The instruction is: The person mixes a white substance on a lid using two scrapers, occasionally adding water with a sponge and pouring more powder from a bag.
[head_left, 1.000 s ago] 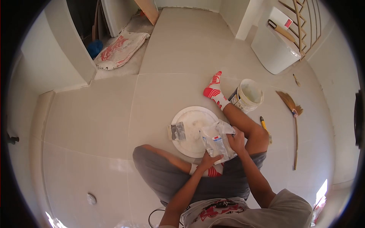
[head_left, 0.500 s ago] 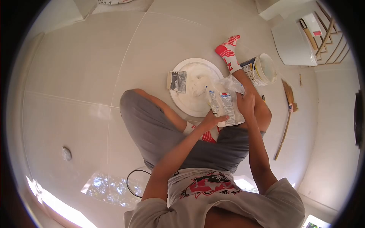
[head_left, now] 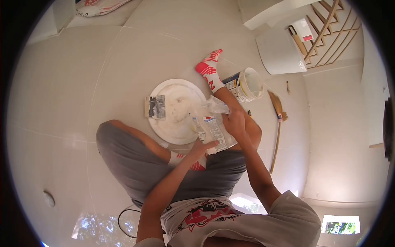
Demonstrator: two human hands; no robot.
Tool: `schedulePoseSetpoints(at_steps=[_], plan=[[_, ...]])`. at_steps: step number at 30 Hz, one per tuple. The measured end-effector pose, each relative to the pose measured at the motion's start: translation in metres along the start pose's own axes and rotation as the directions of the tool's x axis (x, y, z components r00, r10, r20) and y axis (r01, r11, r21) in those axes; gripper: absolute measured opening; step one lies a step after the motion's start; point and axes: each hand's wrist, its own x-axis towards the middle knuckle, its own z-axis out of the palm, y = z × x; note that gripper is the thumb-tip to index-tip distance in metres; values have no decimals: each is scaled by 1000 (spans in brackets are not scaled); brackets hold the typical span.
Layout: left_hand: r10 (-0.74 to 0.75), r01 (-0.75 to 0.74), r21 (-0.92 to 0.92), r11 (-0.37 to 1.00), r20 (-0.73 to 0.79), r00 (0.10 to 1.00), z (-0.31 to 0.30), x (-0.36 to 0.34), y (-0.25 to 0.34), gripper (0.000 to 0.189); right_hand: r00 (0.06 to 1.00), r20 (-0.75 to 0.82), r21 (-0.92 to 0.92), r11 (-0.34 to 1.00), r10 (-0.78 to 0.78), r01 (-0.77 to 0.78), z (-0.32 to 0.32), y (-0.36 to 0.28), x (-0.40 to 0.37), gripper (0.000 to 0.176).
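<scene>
Plastic bag (head_left: pixel 213 131) was kinda tilted right by the round tray (head_left: pixel 169 132), left hand (head_left: pixel 201 149) pinching its lower side, right hand (head_left: pixel 234 122) clenched up top.

And there's a red N on the outstretched sock (head_left: pixel 211 78); print on the plastic bag (head_left: pixel 214 132) and bucket (head_left: pixel 246 86) is too small to read.
</scene>
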Motion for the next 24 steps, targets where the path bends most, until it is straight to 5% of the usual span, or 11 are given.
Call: schedulePoseSetpoints(at_steps=[6, 24], plan=[[102, -101, -13, 995, 7, 995, 4, -3, -3, 57, 999, 26, 58, 998, -36, 35, -11, -2, 8, 22], [46, -44, 68, 997, -24, 999, 7, -16, 0, 58, 990, 54, 140, 983, -127, 118, -6, -16, -2, 19]])
